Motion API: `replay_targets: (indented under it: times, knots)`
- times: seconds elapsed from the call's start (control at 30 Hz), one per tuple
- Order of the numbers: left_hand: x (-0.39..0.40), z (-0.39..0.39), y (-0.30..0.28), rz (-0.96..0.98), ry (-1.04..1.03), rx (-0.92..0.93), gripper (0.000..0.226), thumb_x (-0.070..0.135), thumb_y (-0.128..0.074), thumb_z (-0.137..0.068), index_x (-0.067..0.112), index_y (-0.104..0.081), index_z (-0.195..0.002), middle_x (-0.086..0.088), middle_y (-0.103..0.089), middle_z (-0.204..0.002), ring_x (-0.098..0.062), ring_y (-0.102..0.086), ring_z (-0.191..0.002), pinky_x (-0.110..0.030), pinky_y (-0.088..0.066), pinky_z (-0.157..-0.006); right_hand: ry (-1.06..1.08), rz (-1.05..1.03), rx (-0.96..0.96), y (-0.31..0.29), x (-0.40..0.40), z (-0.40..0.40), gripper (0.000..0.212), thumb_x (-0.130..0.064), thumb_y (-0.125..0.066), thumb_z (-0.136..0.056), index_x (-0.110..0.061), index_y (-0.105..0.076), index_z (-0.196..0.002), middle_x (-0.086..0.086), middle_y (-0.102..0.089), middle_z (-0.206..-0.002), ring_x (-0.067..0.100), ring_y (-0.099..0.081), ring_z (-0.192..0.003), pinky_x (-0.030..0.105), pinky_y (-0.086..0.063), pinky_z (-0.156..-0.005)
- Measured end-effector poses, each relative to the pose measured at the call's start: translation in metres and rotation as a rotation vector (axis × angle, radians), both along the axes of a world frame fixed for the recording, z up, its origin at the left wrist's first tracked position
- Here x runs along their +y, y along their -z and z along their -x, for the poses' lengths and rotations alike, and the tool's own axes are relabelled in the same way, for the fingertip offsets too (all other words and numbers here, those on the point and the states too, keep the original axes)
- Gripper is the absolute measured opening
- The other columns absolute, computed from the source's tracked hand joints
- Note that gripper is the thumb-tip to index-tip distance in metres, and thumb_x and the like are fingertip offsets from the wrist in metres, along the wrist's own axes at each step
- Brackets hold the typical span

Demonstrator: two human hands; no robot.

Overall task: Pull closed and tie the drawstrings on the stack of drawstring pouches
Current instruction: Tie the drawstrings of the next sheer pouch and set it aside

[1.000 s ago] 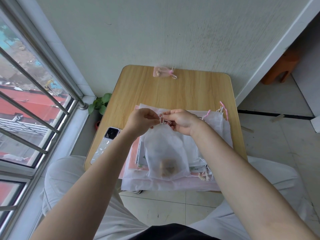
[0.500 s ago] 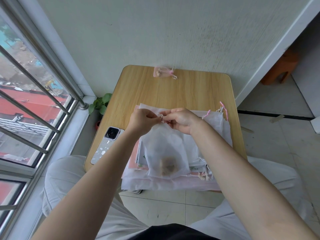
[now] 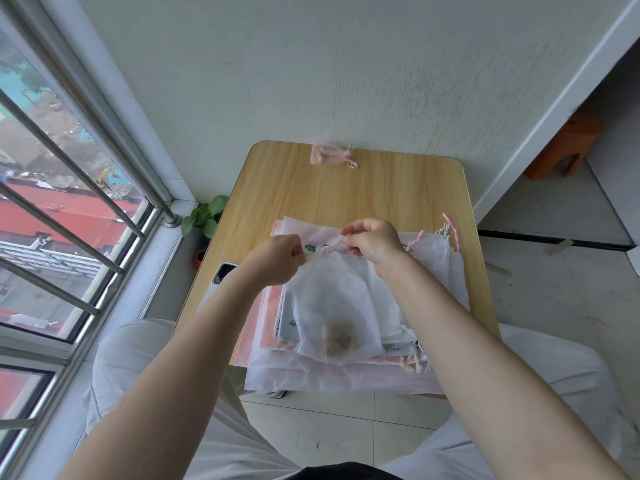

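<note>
Sheer white organza drawstring pouch (image 3: 332, 306) hangs in front of the person, brownish lump of contents (image 3: 338, 342) sagging at its near, bottom end, gathered neck at the far end held up between the two hands. Long axis runs near-to-far, mouth pointing away from the body. Left hand (image 3: 277, 259) has its fingers curled and pinches at the neck's left side; right hand (image 3: 372, 241) pinches the cord or neck fabric from the right, slightly farther and higher. Hands sit close together, a short gap between them with the thin white drawstring (image 3: 325, 249) bridging it; too fine to tell whether a knot has formed. My read: pull goes sideways, across the pouch axis, each hand drawing outward to its own side. Both hands equally near the neck, neither has the advantage. Pouch hangs over the stack of flat white and pink drawstring pouches (image 3: 433, 282) on the near half of the light wood worktop (image 3: 381, 188). Farther back, at the wall edge, one small pink organza pouch (image 3: 329, 157) lies already tied, well apart from the stack.
</note>
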State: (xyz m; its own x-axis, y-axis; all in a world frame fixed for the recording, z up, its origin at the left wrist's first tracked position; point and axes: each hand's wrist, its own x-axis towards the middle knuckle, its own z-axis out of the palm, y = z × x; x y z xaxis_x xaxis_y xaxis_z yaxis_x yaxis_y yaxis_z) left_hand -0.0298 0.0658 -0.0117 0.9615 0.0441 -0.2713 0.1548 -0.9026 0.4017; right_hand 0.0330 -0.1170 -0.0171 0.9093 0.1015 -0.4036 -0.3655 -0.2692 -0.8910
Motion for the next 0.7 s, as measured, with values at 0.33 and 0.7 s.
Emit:
replay_targets:
  times: [0.33, 0.7]
  knots:
    - [0.005, -0.013, -0.013, 0.038, 0.046, -0.040, 0.013, 0.031, -0.062, -0.089, 0.023, -0.062, -0.099, 0.006, -0.060, -0.096, -0.017, -0.060, -0.091, -0.036, -0.054, -0.081, -0.052, 0.069, -0.124, -0.015, -0.012, -0.015, 0.013, 0.007, -0.070, -0.080, -0.004, -0.068, -0.088, 0.005, -0.065, -0.069, 0.014, -0.059, -0.055, 0.020, -0.052, -0.056]
    - [-0.027, -0.055, -0.022, 0.229, 0.055, 0.076, 0.037, 0.039, -0.072, -0.084, 0.007, -0.060, -0.072, 0.000, -0.051, -0.069, -0.016, -0.048, -0.067, -0.029, -0.036, -0.062, -0.202, 0.043, -0.074, -0.026, -0.017, -0.034, 0.041, -0.027, -0.082, -0.077, -0.014, -0.063, -0.111, 0.001, -0.064, -0.090, 0.014, -0.059, -0.062, 0.026, -0.046, -0.056]
